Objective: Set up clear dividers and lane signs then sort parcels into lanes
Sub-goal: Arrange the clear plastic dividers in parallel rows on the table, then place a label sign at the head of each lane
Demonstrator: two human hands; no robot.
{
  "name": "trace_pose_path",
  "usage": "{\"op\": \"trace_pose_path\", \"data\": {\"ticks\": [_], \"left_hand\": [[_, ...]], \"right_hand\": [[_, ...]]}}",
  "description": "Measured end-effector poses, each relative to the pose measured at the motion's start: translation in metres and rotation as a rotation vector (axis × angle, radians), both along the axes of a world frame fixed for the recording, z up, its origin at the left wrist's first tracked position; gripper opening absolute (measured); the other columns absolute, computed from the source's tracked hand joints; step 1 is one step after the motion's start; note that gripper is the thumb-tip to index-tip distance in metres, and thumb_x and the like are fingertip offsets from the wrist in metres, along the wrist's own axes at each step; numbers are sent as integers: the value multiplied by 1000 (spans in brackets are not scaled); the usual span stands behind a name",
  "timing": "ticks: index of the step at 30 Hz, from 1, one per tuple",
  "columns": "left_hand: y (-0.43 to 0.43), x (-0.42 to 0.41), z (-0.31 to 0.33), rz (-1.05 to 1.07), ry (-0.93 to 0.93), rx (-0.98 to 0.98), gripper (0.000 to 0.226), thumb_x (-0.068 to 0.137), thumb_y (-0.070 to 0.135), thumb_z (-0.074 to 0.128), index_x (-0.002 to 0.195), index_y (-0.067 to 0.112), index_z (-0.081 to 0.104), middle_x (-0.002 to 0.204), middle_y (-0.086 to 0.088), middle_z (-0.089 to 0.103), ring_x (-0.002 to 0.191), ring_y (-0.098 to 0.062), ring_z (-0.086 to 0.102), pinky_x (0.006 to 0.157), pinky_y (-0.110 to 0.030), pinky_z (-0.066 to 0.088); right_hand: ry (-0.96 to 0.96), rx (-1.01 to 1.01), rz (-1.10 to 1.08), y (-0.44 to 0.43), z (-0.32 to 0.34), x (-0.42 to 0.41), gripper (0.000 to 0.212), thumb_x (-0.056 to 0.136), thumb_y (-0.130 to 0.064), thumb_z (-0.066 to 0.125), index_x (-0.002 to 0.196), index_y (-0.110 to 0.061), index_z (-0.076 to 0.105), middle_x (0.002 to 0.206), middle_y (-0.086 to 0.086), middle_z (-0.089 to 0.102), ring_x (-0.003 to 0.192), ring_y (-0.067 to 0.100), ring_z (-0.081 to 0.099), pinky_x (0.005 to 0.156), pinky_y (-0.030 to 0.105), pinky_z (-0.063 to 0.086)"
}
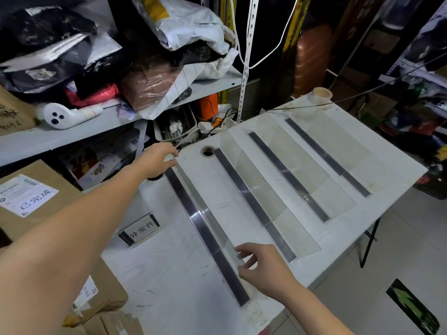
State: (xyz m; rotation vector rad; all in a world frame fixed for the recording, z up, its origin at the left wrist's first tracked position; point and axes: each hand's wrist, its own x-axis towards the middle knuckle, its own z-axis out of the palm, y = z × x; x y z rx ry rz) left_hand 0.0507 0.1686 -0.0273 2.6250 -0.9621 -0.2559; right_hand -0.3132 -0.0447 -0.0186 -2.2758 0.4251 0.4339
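Left grip (158, 158), right grip (261, 264), pinching clear divider (208, 211) ends

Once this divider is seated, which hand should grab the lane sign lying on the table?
Left, probably. The lane sign lies on the same side of the divider as the left hand; the right hand would have to reach across the panel. Both hands hold its ends now.

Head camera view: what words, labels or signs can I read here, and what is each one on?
"异常件": the lane sign standing on the table.
"已完成": the white label on the cardboard box at left.
Green arrow, no words: the floor sign.
Too small or blurred to read: the white label's fine print, and the handwriting on the brown box at far left.
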Motion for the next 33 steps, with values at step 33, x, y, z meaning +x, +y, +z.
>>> {"op": "trace_pose_path", "data": {"ticks": [33], "left_hand": [[105, -192, 61, 652, 32, 387, 33, 92, 32, 60, 122, 17, 60, 115, -2, 60, 102, -26, 61, 79, -41, 56]], "right_hand": [[-309, -310, 804, 84, 58, 207, 66, 86, -29, 71, 148, -25, 48, 147, 2, 54, 136, 25, 46, 105, 40, 46]]}}
